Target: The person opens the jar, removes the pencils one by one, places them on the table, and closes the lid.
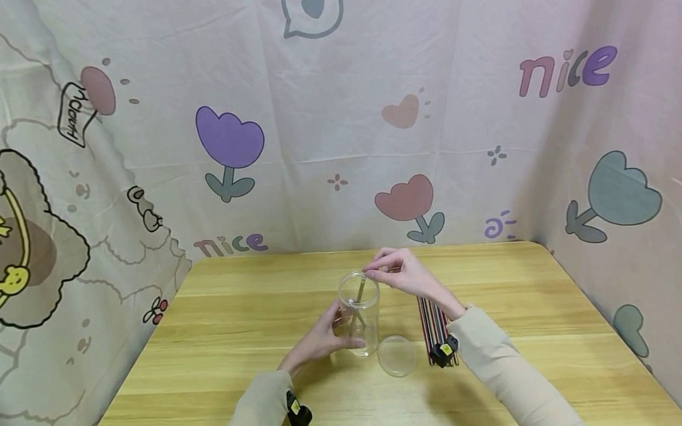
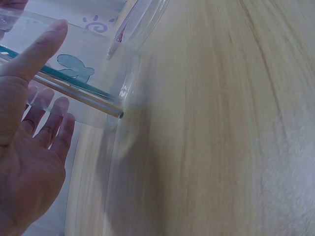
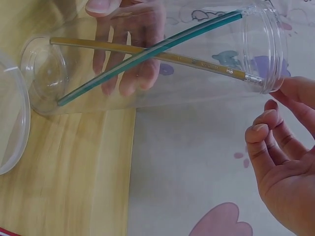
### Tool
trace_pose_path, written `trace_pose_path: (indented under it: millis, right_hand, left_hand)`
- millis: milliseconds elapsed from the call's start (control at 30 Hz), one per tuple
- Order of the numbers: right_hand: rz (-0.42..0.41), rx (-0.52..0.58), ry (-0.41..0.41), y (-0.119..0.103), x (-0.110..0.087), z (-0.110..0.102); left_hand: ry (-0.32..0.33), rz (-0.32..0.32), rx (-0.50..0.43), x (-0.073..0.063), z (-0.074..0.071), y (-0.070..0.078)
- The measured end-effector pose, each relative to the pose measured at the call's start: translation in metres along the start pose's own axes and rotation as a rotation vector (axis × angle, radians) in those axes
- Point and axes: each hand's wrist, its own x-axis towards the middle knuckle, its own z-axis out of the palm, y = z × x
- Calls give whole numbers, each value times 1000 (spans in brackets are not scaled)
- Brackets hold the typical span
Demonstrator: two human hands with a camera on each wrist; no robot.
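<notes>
A clear plastic jar (image 1: 369, 332) stands upright on the table, its open mouth at the top. My left hand (image 1: 325, 334) grips it low from the left, thumb across the front and fingers behind. Inside lean two pencils that cross: a yellow pencil (image 3: 206, 65) with its end near the rim, and a green pencil (image 3: 157, 50). My right hand (image 1: 400, 271) is at the jar's mouth, fingertips (image 3: 278, 91) right at the rim beside the yellow pencil's end, fingers bent, with nothing seen between them.
A round clear lid (image 1: 397, 356) lies flat just right of the jar. Further right, partly under my right forearm, several coloured pencils (image 1: 427, 328) lie side by side. The wooden table (image 1: 209, 351) meets a patterned cloth (image 1: 341, 213) at its back edge.
</notes>
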Motion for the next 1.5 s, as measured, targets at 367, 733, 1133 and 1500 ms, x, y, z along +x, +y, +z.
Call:
trace_pose_path:
  millis: [367,733,1133,1500]
  right_hand:
    - [-71,-62,8,1,3,4]
    - [-71,-38,-23,-1,4,3]
    - [30,-54,-91,-6,7,1]
    - [32,-87,-101,-11,7,1]
  left_hand:
    - [-7,16,-11,0,0,0]
    - [-7,17,-25,1,0,-1]
    - [-3,7,-20,0,-1,0]
    - [-12,15,-31,1,0,-1]
